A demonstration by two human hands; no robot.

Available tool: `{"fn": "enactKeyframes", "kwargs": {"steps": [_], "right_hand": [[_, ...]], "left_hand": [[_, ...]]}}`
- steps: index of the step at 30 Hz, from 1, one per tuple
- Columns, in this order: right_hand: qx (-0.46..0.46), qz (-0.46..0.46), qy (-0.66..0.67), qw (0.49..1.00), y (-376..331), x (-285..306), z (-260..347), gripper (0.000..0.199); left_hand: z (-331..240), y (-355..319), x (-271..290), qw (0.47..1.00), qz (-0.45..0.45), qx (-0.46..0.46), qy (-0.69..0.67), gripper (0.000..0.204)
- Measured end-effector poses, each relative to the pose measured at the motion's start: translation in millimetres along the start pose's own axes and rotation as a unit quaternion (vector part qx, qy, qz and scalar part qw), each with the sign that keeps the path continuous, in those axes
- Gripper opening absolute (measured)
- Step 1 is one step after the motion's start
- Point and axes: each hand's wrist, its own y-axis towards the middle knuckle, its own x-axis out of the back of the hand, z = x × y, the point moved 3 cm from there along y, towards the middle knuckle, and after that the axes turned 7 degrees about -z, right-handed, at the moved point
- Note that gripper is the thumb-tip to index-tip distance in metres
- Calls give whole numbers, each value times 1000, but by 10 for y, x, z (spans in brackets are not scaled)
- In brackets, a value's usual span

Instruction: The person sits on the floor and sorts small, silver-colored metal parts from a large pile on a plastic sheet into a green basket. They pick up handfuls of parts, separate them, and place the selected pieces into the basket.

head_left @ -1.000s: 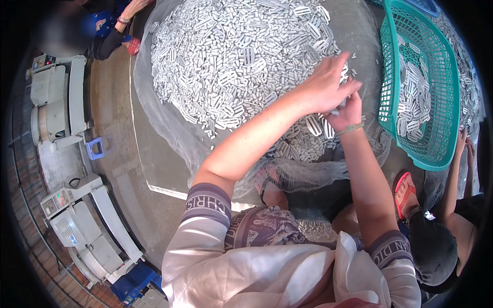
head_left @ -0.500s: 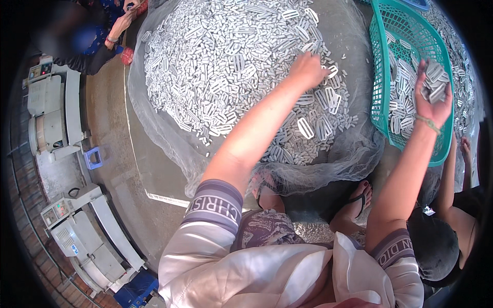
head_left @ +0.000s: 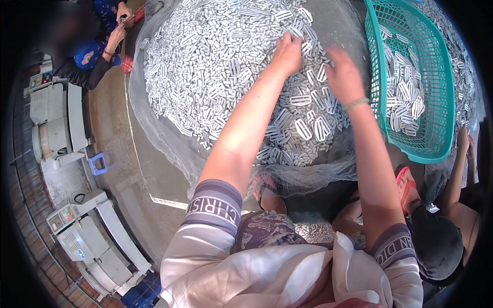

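Observation:
A wide heap of small grey pellets (head_left: 190, 77) lies in front of me, with flat oval slotted buckles (head_left: 304, 129) mixed in, mostly on its right side. My left hand (head_left: 288, 54) is down at the heap's upper right, fingers curled; what they hold, if anything, is hidden. A slotted buckle (head_left: 307, 48) lies right beside those fingers. Blurred by motion, my right hand (head_left: 345, 77) hangs over the heap's right edge with fingers apart and nothing visible in it. More buckles (head_left: 403, 90) lie inside the green plastic basket (head_left: 430, 154) at right.
Translucent mesh sheeting (head_left: 303, 179) edges the heap. At upper left, a co-worker's hands (head_left: 119, 31) hold something small. Grey machines (head_left: 97, 241) and a blue stool (head_left: 98, 163) stand left. Another person in a dark cap (head_left: 436, 246) is at lower right, near another heap (head_left: 465, 82).
My right hand has moved left from over the basket to the heap; the buckles it held are gone from it. My left hand has shifted slightly up and left.

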Motion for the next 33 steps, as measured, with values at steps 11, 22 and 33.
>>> {"fn": "enactKeyframes", "kwargs": {"steps": [11, 22, 33], "right_hand": [[-119, 109, -91, 983, -493, -426, -448, 29], [-439, -13, 429, 789, -421, -284, -646, 26], [-326, 176, -117, 921, -681, -215, -518, 46]], "left_hand": [[420, -299, 387, 897, 177, 233, -331, 31], [-135, -339, -268, 988, 135, 10, 70, 44], [-77, -392, 69, 946, 311, 56, -75, 38]]}}
